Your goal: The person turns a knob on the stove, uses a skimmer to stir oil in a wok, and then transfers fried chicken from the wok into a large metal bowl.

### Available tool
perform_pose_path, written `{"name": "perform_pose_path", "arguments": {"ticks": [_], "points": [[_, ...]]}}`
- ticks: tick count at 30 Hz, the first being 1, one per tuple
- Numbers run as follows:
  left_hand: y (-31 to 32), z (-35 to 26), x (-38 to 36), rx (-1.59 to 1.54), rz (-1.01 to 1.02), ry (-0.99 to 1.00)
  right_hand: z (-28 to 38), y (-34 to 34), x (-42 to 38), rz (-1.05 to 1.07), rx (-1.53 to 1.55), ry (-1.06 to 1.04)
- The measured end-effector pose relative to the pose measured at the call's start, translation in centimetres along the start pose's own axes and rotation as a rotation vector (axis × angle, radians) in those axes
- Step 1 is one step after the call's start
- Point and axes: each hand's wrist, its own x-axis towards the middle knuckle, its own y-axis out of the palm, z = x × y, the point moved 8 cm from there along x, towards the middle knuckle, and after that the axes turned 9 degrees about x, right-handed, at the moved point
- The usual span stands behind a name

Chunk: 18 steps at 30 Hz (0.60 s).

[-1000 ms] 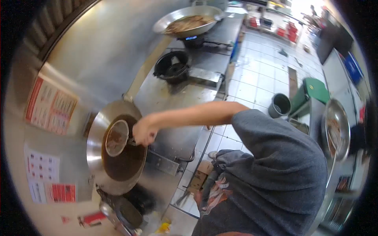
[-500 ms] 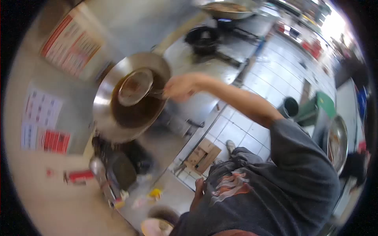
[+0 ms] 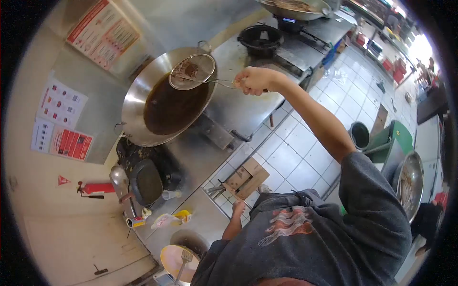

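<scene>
Right hand point(image 3: 255, 80) is gripping the strainer point(image 3: 202, 72), fingers curled tightly; the strainer is hovering over the pan point(image 3: 135, 106), and any tilting could be spilling its brown scraps point(image 3: 192, 70). Left hand point(image 3: 238, 208) is hanging low, grip impossible to tell.

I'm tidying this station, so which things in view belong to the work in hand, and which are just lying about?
In use:
- strainer in the right hand
- dark bits in it
- wok below, holding dark liquid

Apparently just lying about:
- cardboard box on the floor
- spatula
- black pan
</scene>
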Motion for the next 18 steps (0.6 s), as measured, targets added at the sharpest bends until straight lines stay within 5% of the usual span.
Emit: {"name": "perform_pose_path", "arguments": {"ticks": [5,10,18], "points": [[1.5,-4.1,-2.0,0.002,0.022,0.053,-7.9,-5.8,-16.2,-0.246,0.212,-0.012],[6.7,-4.8,-3.0,0.284,0.168,0.005,-17.0,-8.8,-43.8,-0.629,0.37,0.082],[17.3,-9.6,-7.0,0.684,0.225,0.018,-28.6,-4.5,-86.3,-1.5,-0.052,0.423]]}}
